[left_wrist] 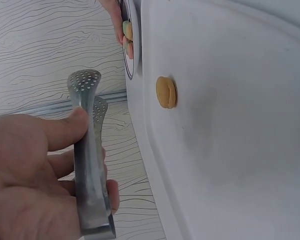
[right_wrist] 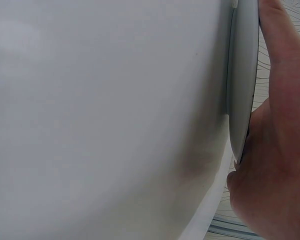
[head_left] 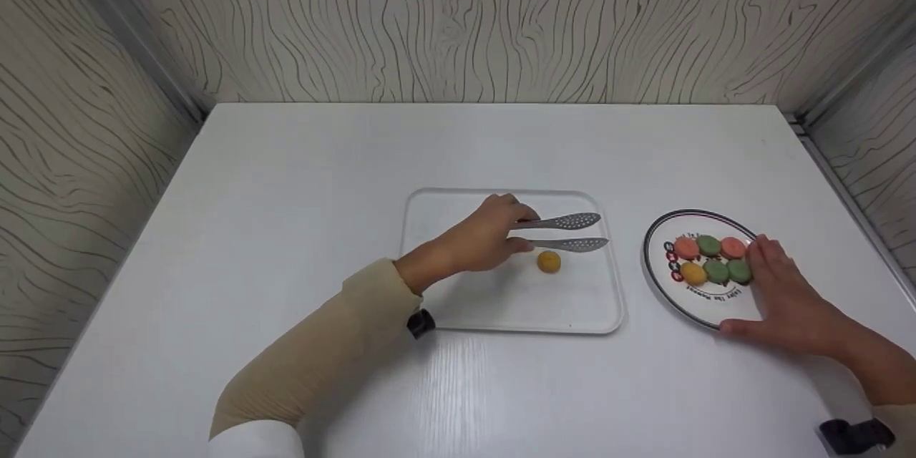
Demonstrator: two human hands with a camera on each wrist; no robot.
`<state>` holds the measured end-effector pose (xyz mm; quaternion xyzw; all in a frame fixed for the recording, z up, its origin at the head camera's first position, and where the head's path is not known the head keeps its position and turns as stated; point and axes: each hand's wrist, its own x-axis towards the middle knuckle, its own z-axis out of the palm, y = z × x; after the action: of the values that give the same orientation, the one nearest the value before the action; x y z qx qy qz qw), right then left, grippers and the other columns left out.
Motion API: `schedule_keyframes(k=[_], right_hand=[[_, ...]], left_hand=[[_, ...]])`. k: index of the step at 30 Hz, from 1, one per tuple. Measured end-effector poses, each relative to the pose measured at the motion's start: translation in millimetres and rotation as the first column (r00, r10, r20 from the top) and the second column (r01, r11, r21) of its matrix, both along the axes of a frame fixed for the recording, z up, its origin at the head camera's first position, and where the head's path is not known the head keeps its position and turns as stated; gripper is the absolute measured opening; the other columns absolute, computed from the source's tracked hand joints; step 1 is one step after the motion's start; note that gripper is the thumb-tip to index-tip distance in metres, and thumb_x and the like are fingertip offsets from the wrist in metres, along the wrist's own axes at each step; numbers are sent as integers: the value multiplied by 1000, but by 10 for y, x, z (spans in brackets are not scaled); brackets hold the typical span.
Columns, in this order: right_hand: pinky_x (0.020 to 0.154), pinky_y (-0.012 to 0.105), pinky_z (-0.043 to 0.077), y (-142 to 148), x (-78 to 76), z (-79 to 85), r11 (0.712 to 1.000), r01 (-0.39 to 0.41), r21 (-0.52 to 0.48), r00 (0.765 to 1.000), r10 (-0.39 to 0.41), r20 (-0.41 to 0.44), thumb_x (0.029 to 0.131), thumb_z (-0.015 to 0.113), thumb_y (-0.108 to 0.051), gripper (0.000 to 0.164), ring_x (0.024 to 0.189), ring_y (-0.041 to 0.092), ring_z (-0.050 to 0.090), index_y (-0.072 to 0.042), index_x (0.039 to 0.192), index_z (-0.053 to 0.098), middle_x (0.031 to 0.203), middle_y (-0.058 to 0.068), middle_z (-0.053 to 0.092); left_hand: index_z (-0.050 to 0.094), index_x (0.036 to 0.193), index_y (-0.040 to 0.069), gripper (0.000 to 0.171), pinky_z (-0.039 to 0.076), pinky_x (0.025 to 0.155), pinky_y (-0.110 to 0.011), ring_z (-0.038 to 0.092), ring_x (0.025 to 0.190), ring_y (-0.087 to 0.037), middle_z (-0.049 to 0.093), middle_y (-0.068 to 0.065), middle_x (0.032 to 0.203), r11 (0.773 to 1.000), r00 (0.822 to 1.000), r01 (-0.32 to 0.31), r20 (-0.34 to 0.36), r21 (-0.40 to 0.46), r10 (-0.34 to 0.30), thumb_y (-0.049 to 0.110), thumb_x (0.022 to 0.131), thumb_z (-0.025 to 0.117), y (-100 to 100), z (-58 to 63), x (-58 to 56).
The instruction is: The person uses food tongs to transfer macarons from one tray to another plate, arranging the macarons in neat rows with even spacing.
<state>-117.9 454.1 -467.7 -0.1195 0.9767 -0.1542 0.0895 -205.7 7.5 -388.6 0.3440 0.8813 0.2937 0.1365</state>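
Observation:
My left hand [head_left: 490, 235] grips metal tongs [head_left: 572, 221] with perforated tips, their arms spread and nothing between them. In the left wrist view, the thumb lies on one arm of the tongs [left_wrist: 89, 170]. Just below the tips, a yellow macaron [head_left: 549, 262] sits on the white tray [head_left: 565, 311]. To the right, my right hand [head_left: 794, 311] rests over the right side of a round, dark-rimmed plate [head_left: 680, 300], fingers extended. Orange-pink macarons [head_left: 686, 248], green macarons [head_left: 716, 271] and a yellow macaron [head_left: 693, 273] form two rows on this plate, beside the fingertips.
The tray and plate stand apart on a white table [head_left: 300, 179]. Wood-grain panels [head_left: 451, 21] enclose the back and sides. The left forearm reaches over the tray's near-left corner.

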Motion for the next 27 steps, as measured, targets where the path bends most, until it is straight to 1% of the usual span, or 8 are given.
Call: schedule_keyframes(k=[2, 7, 10, 13, 16, 18, 22, 27], right_hand=[[117, 44, -15, 5, -1, -1, 1000, -2, 3, 1000, 2, -1, 80, 82, -50, 132, 150, 46, -18, 16, 154, -5, 161, 38, -6], [116, 41, -16, 15, 0, -19, 1000, 0, 11, 1000, 0, -4, 80, 82, -51, 132, 150, 45, -19, 16, 154, -6, 161, 38, -7], [115, 36, -18, 17, 5, -26, 1000, -4, 15, 1000, 4, -8, 81, 81, -51, 132, 150, 45, -19, 17, 153, -6, 161, 38, -7], [112, 28, -20, 23, 15, -20, 1000, -15, 13, 1000, 16, -20, 82, 81, -50, 131, 151, 43, -20, 17, 153, -6, 161, 38, -8], [109, 23, -21, 29, 25, -13, 1000, -25, 14, 999, 25, -33, 82, 81, -50, 130, 151, 41, -20, 17, 153, -5, 162, 37, -8], [108, 21, -21, 29, 28, -12, 1000, -27, 14, 999, 28, -37, 82, 81, -50, 129, 151, 41, -20, 17, 153, -5, 162, 37, -8], [109, 23, -20, 24, 28, -14, 1000, -23, 15, 999, 23, -35, 82, 81, -50, 129, 151, 41, -20, 17, 154, -5, 162, 37, -8], [112, 29, -19, 13, 21, -9, 1000, -11, 11, 1000, 11, -19, 82, 81, -50, 130, 151, 41, -20, 16, 154, -6, 162, 37, -9]], left_hand=[[65, 130, 2, 35, 41, 97, -31, 52, 109, -20, 66, -9, 121, 1000, 1000, 1, -3, 6, -1, 14, 98, 70, -28, -13, -4], [66, 129, 2, 34, 41, 96, -30, 52, 109, -20, 66, -7, 119, 1000, 1000, -6, -7, 6, 6, 14, 97, 71, -57, -27, -9], [65, 130, 3, 35, 43, 95, -30, 52, 109, -20, 66, -7, 121, 1000, 1000, -10, -4, -4, 10, 15, 98, 70, -63, -28, -1], [65, 130, 3, 35, 44, 95, -30, 52, 110, -21, 66, -8, 121, 1000, 1000, -14, -5, -10, 14, 15, 98, 70, -80, -30, 12], [65, 131, 2, 35, 45, 96, -30, 52, 110, -21, 65, -9, 122, 1000, 1000, -21, -4, -15, 21, 14, 98, 70, -107, -42, 23], [65, 131, 2, 35, 45, 96, -31, 52, 110, -21, 65, -9, 122, 999, 1000, -28, 3, -20, 28, 14, 98, 70, -135, -59, 27], [65, 130, 3, 35, 44, 97, -31, 51, 109, -21, 64, -9, 122, 999, 999, -35, 9, -27, 35, 14, 98, 70, -193, -93, 31], [65, 130, 1, 34, 44, 98, -34, 52, 111, -23, 64, -10, 122, 999, 999, -40, 22, -8, 40, 12, 98, 70, -268, -108, 34]])
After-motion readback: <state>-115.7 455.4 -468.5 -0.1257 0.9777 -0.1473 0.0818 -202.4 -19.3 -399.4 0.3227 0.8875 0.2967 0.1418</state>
